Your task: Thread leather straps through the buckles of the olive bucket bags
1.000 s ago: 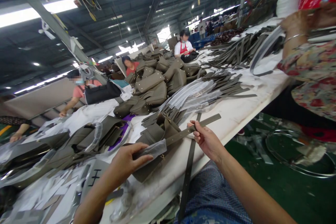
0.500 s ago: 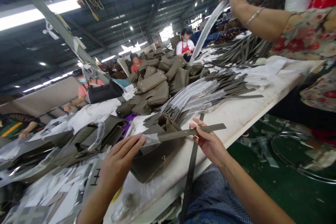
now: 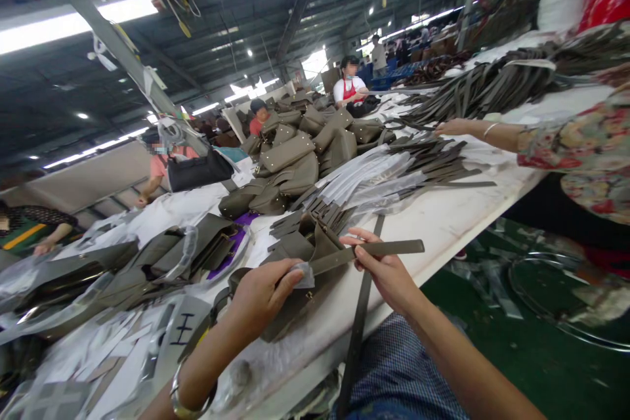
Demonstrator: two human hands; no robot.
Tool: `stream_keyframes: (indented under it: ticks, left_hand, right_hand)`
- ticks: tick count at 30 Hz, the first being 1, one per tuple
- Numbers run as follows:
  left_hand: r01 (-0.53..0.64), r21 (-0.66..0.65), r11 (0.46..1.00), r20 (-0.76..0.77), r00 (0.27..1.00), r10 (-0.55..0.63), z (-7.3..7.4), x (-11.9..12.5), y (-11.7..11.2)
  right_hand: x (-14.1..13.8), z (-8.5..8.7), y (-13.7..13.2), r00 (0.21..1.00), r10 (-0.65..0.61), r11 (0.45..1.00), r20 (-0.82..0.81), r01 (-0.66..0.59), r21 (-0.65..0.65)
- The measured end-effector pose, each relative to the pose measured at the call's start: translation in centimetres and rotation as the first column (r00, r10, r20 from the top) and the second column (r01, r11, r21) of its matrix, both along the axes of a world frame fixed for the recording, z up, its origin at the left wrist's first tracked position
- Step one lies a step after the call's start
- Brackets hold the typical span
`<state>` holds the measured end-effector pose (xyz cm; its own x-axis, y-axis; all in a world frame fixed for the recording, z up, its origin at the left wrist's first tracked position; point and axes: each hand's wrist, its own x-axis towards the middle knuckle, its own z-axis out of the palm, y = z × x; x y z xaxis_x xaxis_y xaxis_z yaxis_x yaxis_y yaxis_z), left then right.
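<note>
My right hand [image 3: 381, 269] pinches a dark olive strap [image 3: 398, 247] between thumb and fingers; the strap's free end points right. At its other end my left hand [image 3: 268, 292] is closed on a clear plastic sleeve [image 3: 306, 274] that covers part of the strap. Under my hands lies an olive handbag [image 3: 280, 325] with a small gold-coloured fitting, partly hidden by my left hand and the strap. Another long dark strap [image 3: 361, 308] hangs over the table edge near my lap, passing beneath my right hand.
Olive bags [image 3: 290, 161] are heaped on the white table [image 3: 428, 207]. Plastic-wrapped straps [image 3: 364, 174] lie in front of them. At the right, a co-worker's hand [image 3: 453, 127] reaches over loose straps [image 3: 472, 95]. More bags [image 3: 162, 256] and plastic lie at left.
My left hand has moved right and closed on the plastic sleeve, where it was flatter before. The co-worker's raised hand has come down to the straps on the table.
</note>
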<state>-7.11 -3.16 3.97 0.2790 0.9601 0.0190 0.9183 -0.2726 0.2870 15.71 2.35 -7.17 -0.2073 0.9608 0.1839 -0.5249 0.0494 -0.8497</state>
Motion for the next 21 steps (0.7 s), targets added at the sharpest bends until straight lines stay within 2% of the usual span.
stream_keyframes:
  ticks: [3,6,8,12,16,21]
  left_hand:
    - [0.052,-0.056,0.997,0.033,0.998,-0.05,0.0,1.6,0.7]
    - [0.082,-0.086,0.993,0.046,0.996,-0.078,0.0,2.2,1.4]
    - [0.086,-0.114,0.99,0.064,0.995,-0.079,0.2,1.8,1.8]
    - [0.075,-0.167,0.983,0.079,0.995,-0.063,0.8,0.4,2.1]
    - [0.077,-0.231,0.97,0.094,0.994,-0.056,1.1,0.5,2.2]
    - [0.107,-0.292,0.95,0.172,0.983,-0.058,1.1,1.8,2.6]
  right_hand:
    - [-1.6,1.0,-0.9,0.995,0.092,0.995,0.046,-0.093,0.025]
    - [-2.3,1.7,-1.5,0.985,0.171,0.985,0.017,-0.171,-0.024]
    - [-1.9,1.7,-1.4,0.986,0.156,0.98,-0.064,-0.163,-0.111]
    - [-0.1,0.9,-0.3,0.981,0.031,0.96,-0.19,-0.082,-0.269]
    - [0.5,0.4,0.3,0.978,0.003,0.953,-0.211,-0.066,-0.295]
    - [-0.4,1.1,0.2,0.974,0.021,0.95,-0.226,-0.09,-0.3]
